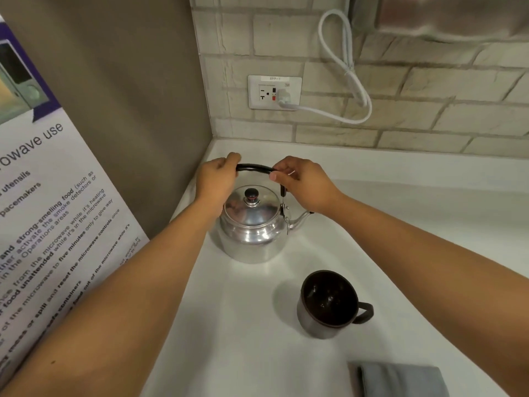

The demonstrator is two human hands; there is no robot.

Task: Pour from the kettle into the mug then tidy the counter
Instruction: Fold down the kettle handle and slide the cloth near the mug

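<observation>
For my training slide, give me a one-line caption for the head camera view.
Left hand and right hand grip the kettle handle beside an upright dark mug.

Both forearms are bare to the frame edge, no sleeves showing. The left hand [216, 179] and right hand [303, 181] wear no gloves.

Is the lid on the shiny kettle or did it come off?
On. The lid sits flat on top of the kettle, with its dark knob pointing up.
</observation>
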